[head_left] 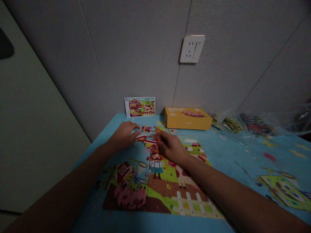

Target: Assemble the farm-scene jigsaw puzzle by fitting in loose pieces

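A partly assembled jigsaw puzzle (160, 191) of a farm scene lies on the blue table, showing a farmer, a cow, a pig and a white fence. Above the farmer sit several puzzle pieces (146, 129) with red and white roof parts. My left hand (124, 136) is at the left of these pieces, thumb and forefinger apart, its fingertips close to a red-and-white piece (141, 138). From the right, my right hand (173, 147) reaches over the puzzle, thumb and forefinger closed around a reddish puzzle piece (156, 138) that they partly hide.
A reference picture card (142, 106) leans on the wall beside a yellow box (188, 118). Clear plastic bags (232, 124) with pieces lie at the back right. The blue tablecloth (218, 155) has a printed cartoon figure (284, 187). A socket (192, 49) is on the wall.
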The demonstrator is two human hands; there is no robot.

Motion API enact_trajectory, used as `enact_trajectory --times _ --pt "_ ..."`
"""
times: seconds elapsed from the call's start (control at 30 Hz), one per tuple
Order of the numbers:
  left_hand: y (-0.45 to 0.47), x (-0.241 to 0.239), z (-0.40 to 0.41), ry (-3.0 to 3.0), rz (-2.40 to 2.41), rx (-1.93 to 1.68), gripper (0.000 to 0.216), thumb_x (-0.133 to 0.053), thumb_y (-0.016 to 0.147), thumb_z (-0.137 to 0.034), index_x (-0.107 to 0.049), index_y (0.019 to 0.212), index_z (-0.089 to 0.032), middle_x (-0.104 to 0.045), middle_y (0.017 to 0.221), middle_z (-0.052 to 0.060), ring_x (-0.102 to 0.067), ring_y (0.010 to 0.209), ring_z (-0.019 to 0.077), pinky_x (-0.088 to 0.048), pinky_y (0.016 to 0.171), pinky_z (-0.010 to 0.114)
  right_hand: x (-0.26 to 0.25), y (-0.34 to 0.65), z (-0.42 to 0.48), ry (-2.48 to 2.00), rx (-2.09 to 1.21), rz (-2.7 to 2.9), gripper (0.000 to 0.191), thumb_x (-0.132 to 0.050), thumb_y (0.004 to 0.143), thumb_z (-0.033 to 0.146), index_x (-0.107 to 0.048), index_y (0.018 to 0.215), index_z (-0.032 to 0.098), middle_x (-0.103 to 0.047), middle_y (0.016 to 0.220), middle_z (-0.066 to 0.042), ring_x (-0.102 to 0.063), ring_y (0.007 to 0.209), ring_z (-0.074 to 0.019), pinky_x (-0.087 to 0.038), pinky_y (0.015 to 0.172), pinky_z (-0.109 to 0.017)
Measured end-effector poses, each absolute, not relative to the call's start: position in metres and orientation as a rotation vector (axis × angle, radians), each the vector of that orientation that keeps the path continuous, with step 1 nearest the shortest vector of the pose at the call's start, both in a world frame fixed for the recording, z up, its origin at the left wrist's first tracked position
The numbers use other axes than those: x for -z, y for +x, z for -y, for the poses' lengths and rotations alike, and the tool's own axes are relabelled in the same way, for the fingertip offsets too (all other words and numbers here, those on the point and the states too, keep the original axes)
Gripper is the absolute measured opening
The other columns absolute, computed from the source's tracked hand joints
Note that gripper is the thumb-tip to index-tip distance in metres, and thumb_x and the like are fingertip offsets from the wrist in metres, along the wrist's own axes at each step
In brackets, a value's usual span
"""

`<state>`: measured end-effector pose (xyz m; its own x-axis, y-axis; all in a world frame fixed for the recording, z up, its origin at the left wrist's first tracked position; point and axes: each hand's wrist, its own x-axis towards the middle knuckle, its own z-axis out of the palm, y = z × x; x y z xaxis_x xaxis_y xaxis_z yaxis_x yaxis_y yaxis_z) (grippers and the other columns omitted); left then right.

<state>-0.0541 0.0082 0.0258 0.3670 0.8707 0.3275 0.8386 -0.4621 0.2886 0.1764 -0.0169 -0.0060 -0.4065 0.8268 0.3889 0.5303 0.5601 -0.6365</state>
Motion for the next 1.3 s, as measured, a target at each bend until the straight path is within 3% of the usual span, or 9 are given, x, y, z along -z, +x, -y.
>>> enact_trajectory --times 0.1,0.17,0.33,0.63,0.83,0.97,1.3 --pt "-0.041 -0.022 -0.001 2.45 -1.316 -0.665 0.035 -0.049 0.085 -0.036 -0.06 0.112 -0.017 -0.066 0.084 0.003 -0.057 0.076 0.0171 -0.043 0.073 0.028 0.006 0.176 0.017 -1.067 -0.579 2.106 0.023 -0.049 0.084 0.016 -0.057 0.106 0.02 -0.061 0.071 0.001 -0.053 0.063 -0.0135 -0.037 0.064 -0.024" --pt "-0.036 -0.021 0.002 2.503 -1.257 -0.615 0.031 -0.05 0.084 -0.03 -0.062 0.11 -0.019 -0.065 0.079 0.001 -0.056 0.074 0.0161 -0.041 0.072 0.026 0.006 0.175 0.017 -1.062 -0.602 2.087 0.024 -0.049 0.084 0.016 -0.055 0.107 0.019 -0.062 0.073 0.001 -0.054 0.064 -0.0132 -0.038 0.065 -0.024" --pt "-0.044 -0.024 0.001 2.6 -1.342 -0.421 0.028 -0.043 0.087 -0.024 -0.068 0.101 -0.021 -0.066 0.077 0.002 -0.057 0.077 0.0173 -0.04 0.074 0.027 0.008 0.174 0.016 -1.091 -0.576 2.06 0.024 -0.048 0.084 0.015 -0.055 0.107 0.017 -0.062 0.071 0.001 -0.054 0.062 -0.0122 -0.037 0.064 -0.023" --pt "-0.053 -0.029 -0.001 2.633 -1.428 -0.187 0.024 -0.049 0.086 -0.023 -0.069 0.1 -0.023 -0.068 0.084 0.003 -0.058 0.083 0.0189 -0.04 0.077 0.028 0.005 0.174 0.016 -1.144 -0.496 2.138 0.02 -0.051 0.083 0.015 -0.061 0.1 0.017 -0.063 0.074 -0.001 -0.055 0.067 -0.0137 -0.037 0.066 -0.024" --pt "-0.054 -0.031 0.002 2.664 -1.341 -0.197 0.04 -0.064 0.078 -0.041 -0.064 0.113 -0.023 -0.059 0.095 0.008 -0.052 0.094 0.0233 -0.04 0.083 0.033 0.005 0.174 0.016 -1.136 -0.488 2.17 0.018 -0.05 0.082 0.014 -0.063 0.094 0.017 -0.065 0.08 -0.003 -0.057 0.073 -0.0151 -0.039 0.069 -0.025" --pt "-0.05 -0.03 0.005 2.603 -1.263 -0.198 0.041 -0.071 0.072 -0.036 -0.066 0.11 -0.024 -0.055 0.098 0.006 -0.051 0.095 0.0218 -0.04 0.086 0.032 0.006 0.174 0.015 -1.13 -0.477 2.179 0.017 -0.051 0.082 0.014 -0.064 0.092 0.018 -0.066 0.081 -0.003 -0.057 0.074 -0.0152 -0.04 0.07 -0.025" --pt "-0.044 -0.026 0.006 2.547 -1.213 -0.258 0.039 -0.068 0.076 -0.033 -0.064 0.113 -0.022 -0.054 0.096 0.006 -0.052 0.093 0.0206 -0.041 0.084 0.032 0.007 0.174 0.014 -1.121 -0.468 2.201 0.018 -0.05 0.082 0.013 -0.066 0.089 0.017 -0.067 0.085 -0.004 -0.059 0.078 -0.0154 -0.041 0.073 -0.025"
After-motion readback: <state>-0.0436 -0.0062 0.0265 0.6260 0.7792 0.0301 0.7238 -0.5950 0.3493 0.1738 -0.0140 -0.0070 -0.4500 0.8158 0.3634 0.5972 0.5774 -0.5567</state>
